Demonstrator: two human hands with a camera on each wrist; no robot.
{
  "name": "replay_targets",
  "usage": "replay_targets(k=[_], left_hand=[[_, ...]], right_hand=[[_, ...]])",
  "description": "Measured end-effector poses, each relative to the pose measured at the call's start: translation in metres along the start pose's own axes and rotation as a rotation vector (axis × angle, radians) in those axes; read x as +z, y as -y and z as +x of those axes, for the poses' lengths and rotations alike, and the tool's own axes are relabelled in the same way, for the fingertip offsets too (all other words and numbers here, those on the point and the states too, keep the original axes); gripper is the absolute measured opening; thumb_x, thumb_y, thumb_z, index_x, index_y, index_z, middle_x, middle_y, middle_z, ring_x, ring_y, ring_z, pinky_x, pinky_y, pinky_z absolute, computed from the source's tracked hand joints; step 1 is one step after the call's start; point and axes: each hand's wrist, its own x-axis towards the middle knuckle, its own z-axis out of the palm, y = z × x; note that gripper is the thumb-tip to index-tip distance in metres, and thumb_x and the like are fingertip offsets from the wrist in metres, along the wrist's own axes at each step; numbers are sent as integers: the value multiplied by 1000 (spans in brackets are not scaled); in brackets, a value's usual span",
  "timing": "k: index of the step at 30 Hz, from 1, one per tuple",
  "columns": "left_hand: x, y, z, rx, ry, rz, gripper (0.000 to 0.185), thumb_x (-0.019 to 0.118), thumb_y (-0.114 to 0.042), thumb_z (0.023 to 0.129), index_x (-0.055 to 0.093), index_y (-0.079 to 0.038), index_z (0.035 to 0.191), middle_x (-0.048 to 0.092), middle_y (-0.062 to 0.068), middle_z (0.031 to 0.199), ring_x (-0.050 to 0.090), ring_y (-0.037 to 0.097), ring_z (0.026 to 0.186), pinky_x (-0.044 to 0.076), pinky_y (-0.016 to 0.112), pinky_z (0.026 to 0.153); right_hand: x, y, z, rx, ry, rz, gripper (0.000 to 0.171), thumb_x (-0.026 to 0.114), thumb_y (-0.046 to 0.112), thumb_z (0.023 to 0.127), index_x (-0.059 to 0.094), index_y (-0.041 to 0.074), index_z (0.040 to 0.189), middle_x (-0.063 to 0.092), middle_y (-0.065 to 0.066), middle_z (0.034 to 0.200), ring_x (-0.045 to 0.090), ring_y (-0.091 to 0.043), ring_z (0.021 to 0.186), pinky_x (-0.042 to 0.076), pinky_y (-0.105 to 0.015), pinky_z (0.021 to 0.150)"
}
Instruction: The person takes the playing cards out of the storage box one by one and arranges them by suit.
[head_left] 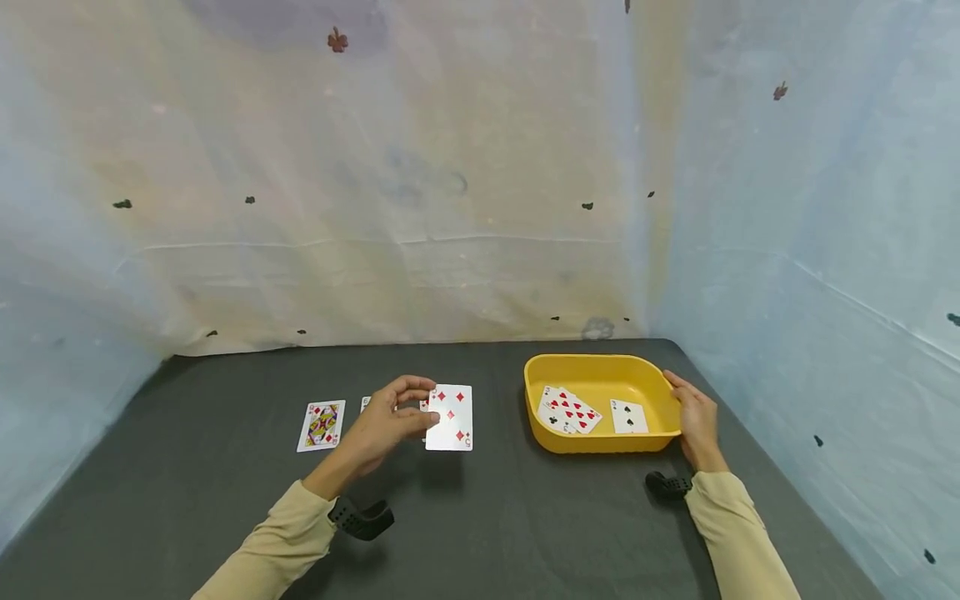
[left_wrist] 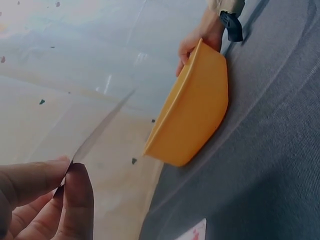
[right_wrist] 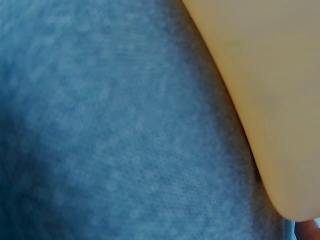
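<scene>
From the head view, my left hand [head_left: 382, 425] sits just left of centre in the lower half of the frame, fingers curled, pinching the five of diamonds [head_left: 450, 417] by its left edge between thumb and fingertips. The card faces up toward me and is lifted off the dark grey table [head_left: 480, 533]. To the left of my hand a queen of diamonds [head_left: 322, 426] lies flat on the table, and another card peeks out from behind my knuckles, too hidden to read. My right hand [head_left: 695, 421] is at the right of the frame, fingers pressed together against the right rim of the yellow tray [head_left: 600, 442], thumb along its near side. Inside the tray lie several cards [head_left: 567, 410] fanned at its left, red hearts showing, and one black-suited card [head_left: 628, 417] at its right.

In the left wrist view, my thumb and fingertips [left_wrist: 75, 195] fill the lower left corner, pressed together on the thin edge of the card [left_wrist: 100, 127], which runs up as a pale sliver toward the centre. The yellow tray [left_wrist: 192, 112] stands at upper centre on the table, with my right hand [left_wrist: 197, 40] touching its far end at the top.

In the right wrist view, only the blurred tray wall [right_wrist: 265, 90] at upper right and the grey table [right_wrist: 100, 130] show; I cannot tell how my fingers lie here.
</scene>
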Motion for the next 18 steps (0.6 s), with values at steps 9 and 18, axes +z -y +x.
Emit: replay_targets(k=[9,18], left_hand=[[-23,4,-21,-30,-25,25,55,72,-5,87,44,5,134,50,21,123,65,24,92,54,41,78],[-49,-1,-46,-23,-70,71,57,71,-6,88,41,5,135,47,25,127,65,20,92,54,33,77]], right_hand=[[1,1,1,-3,-5,14,40,40,12,103,48,0,141,42,-15,147,49,-18,124,47,-15,84],[2,0,2,5,3,-11,42,38,12,103,46,1,142,39,-16,148,45,-23,129,45,-21,92]])
